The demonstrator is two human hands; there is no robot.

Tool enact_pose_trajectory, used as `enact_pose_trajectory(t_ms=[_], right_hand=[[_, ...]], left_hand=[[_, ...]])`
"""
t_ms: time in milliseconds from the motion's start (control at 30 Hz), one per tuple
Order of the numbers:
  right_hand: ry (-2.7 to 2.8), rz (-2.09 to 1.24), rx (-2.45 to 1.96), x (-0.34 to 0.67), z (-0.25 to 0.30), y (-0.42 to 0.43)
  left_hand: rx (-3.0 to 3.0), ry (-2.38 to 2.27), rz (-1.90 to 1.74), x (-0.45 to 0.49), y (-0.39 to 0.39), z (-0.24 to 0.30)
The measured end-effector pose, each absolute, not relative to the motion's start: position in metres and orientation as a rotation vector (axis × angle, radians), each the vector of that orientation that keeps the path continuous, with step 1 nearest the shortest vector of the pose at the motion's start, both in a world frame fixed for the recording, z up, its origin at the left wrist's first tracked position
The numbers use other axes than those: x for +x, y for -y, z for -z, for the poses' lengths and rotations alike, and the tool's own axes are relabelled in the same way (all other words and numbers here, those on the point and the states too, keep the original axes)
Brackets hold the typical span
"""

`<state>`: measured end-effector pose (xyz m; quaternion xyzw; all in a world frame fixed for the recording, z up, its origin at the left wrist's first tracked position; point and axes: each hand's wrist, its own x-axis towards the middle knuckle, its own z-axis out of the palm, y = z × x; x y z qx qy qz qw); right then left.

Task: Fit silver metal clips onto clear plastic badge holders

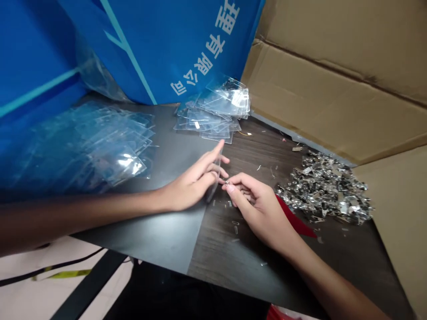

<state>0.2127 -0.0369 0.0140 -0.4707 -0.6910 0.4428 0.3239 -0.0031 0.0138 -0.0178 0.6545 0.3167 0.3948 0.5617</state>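
Note:
Between the thumb and fingers of my left hand (196, 180) is a clear plastic sleeve (214, 180), held nearly edge-on above the table. My right hand (256, 198) pinches a small metal clip (227, 182) close to the sleeve's right side. Whether clip and sleeve are joined I cannot tell. A heap of shiny metal clips (330, 189) lies to the right of my right hand. Loose clear sleeves are spread in a pile (116, 142) at the left, and another stack of clear sleeves (213, 111) lies beyond my hands.
Cardboard (333, 80) walls the back right, and a blue printed sheet (160, 44) stands behind. Something red and flat (295, 218) lies under my right forearm. Small clear scraps (236, 229) dot the dark tabletop (220, 262). A cable (66, 265) hangs below the left edge.

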Motion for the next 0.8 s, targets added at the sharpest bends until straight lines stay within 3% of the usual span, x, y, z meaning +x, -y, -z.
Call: enact_pose_trajectory(t_ms=[333,800], right_hand=[[1.915,-1.078,-1.088,0.206,-0.019,0.043],[1.831,-1.075,-1.115,0.207,-0.023,0.039]], left_hand=[[1.593,-0.579,-0.957,-0.009,-0.006,0.012],[1.691,-0.704,-0.975,-0.01,-0.006,0.009]])
